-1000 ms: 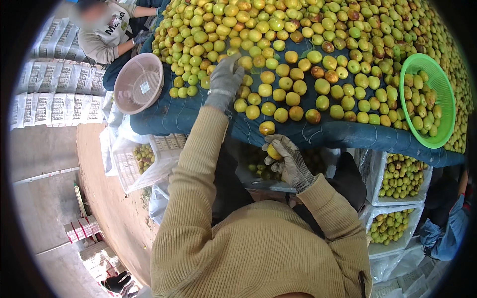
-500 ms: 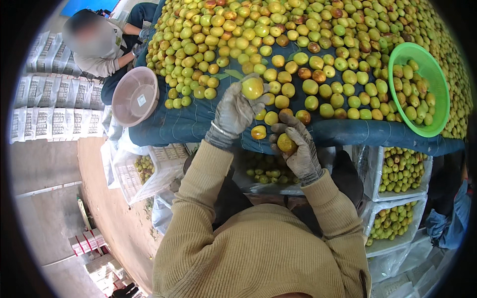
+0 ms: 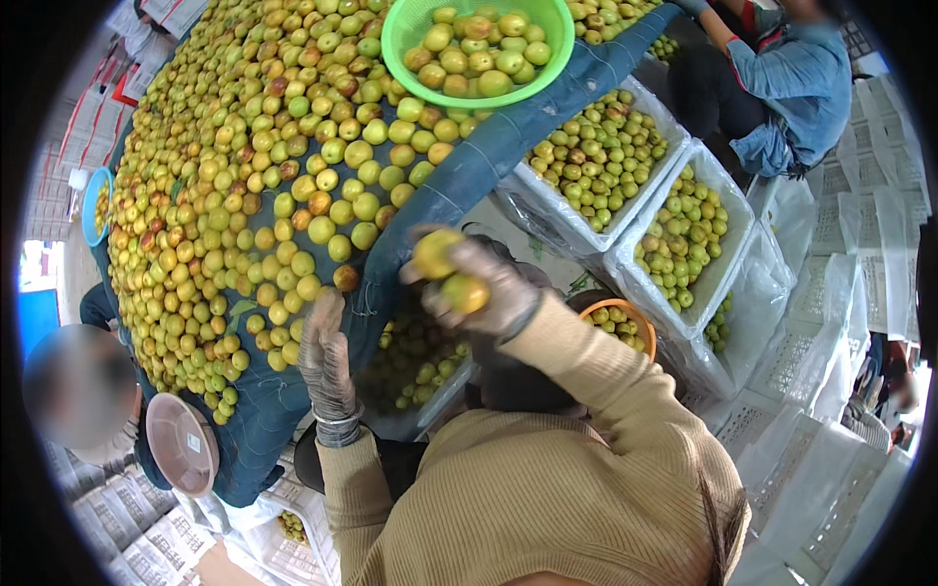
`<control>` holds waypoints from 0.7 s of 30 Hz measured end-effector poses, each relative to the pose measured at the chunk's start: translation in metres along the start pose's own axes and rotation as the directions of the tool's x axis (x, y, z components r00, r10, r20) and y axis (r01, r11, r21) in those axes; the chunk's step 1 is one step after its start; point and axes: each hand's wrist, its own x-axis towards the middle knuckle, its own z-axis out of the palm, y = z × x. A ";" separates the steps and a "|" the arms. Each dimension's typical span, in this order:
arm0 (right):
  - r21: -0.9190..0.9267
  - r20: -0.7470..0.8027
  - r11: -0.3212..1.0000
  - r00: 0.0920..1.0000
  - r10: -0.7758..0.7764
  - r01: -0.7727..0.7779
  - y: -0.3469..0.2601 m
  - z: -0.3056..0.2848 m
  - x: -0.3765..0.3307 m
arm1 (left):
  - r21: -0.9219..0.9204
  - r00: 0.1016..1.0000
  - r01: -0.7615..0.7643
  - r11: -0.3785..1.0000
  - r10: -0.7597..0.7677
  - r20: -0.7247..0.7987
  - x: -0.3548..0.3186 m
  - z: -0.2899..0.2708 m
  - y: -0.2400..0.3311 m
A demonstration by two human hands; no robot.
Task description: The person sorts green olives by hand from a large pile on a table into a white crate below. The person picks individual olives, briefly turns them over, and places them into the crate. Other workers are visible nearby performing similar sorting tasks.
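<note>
Right hand [image 3: 479, 283], in a grey knit glove, clamps two small yellow-green fruits [image 3: 451, 273] just off the near edge of the sorting table [image 3: 459, 186]; gripped two at once, smooth and round, one could squirt free and fall into the bin of fruit [image 3: 415, 366] below. Left hand [image 3: 327, 356], gloved too, lies flat and empty at the blue tarp edge beside the loose heap of fruit [image 3: 264, 176], where a nudge could roll some off; the green mesh basket [image 3: 401, 29] sits at the far edge.

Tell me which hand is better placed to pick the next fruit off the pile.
Probably the left hand: it rests empty at the pile's edge, while the right hand already grips two yellow-green fruits off the table.
</note>
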 end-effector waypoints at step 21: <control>0.032 -0.841 0.880 0.489 -0.233 0.474 -0.009 -0.222 -0.229 | -0.034 0.897 0.442 0.897 -0.441 0.013 -0.078 0.002 -0.042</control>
